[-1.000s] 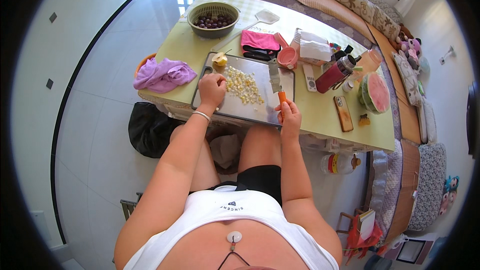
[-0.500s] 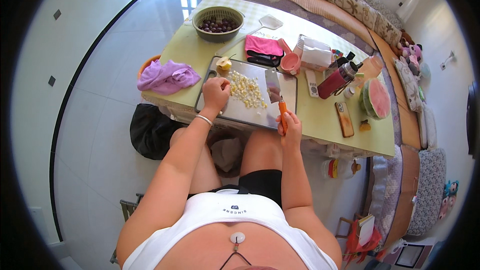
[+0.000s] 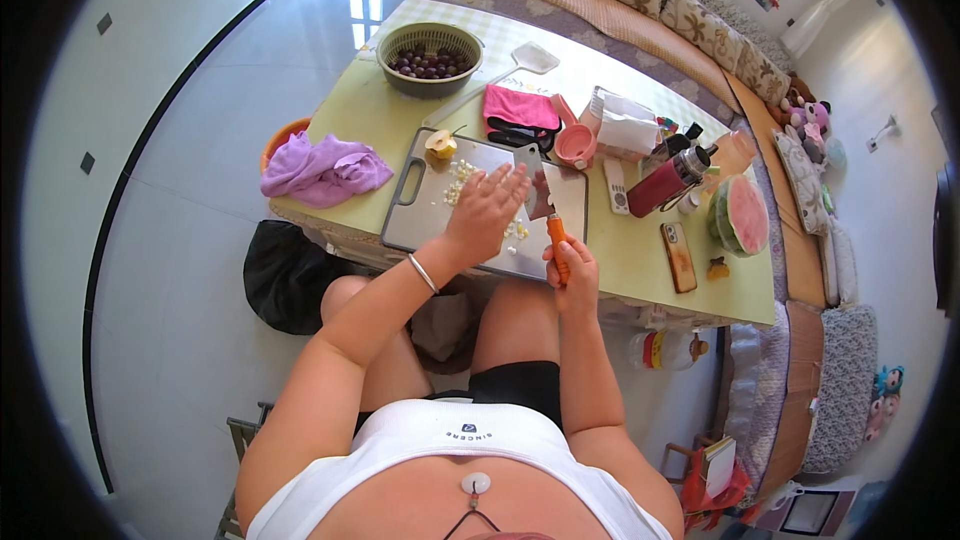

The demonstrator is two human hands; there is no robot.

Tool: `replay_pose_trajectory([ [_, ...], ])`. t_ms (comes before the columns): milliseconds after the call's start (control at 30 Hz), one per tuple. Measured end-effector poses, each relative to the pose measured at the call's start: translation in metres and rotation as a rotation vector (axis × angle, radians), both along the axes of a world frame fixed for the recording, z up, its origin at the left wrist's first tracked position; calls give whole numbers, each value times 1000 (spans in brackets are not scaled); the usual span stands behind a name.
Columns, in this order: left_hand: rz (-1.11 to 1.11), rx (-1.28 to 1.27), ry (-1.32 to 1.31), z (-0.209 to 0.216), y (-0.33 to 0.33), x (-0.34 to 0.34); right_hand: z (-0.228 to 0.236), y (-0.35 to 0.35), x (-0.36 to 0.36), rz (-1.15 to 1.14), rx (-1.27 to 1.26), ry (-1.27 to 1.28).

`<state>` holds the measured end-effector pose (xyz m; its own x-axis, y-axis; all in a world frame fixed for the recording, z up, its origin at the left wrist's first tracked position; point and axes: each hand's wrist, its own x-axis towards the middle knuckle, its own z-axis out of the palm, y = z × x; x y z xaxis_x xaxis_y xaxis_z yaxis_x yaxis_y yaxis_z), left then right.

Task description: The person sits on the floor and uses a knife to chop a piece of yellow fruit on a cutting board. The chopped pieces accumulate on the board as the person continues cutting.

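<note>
My left hand (image 3: 485, 210) is stretched out flat, fingers together, over the small pale yellow-and-white diced pieces (image 3: 460, 183) on the cutting board (image 3: 420, 217). It covers much of the pile, and whether the palm touches it is hidden. My right hand (image 3: 574, 275) grips the orange handle of a kitchen knife (image 3: 557, 230). The wide metal blade stands on the board's right part, close to my left fingertips. A cut piece of yellow-skinned fruit (image 3: 440, 145) with a stem lies near the board's far left corner.
Beyond the board are a green colander (image 3: 386, 53) of dark round fruit, a white spatula (image 3: 535, 58) and a pink cloth (image 3: 520, 105). A purple cloth (image 3: 325, 170) lies left; a flask (image 3: 665, 183), phone (image 3: 678, 257) and cut watermelon (image 3: 745, 217) sit right.
My left hand has moved right from the board's left side, opening flat over the diced pieces toward the blade. My right hand still holds the knife. The whole view has shifted slightly.
</note>
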<state>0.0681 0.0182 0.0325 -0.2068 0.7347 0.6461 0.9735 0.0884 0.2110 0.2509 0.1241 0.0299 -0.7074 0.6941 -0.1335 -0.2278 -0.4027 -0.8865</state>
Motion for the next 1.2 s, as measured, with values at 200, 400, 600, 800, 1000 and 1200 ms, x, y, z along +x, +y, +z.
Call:
replay_pose_trajectory([
  [200,106,-229,94,-28,0,8,12,-3,-4,-29,-20,20],
  [400,73,-111,-39,-8,-16,-8,16,-6,1,28,-4,-48],
  [600,70,-113,2,-23,-2,-10,27,-11,-6,79,30,-83],
  [800,122,-73,-93,-22,0,-9,25,-4,-6,112,-13,21],
  [1000,240,-129,-126,-25,-3,-10,31,-9,-12,65,141,-111],
  [1200,75,24,-190,3,-21,-17,41,-11,-10,-17,1462,-560],
])
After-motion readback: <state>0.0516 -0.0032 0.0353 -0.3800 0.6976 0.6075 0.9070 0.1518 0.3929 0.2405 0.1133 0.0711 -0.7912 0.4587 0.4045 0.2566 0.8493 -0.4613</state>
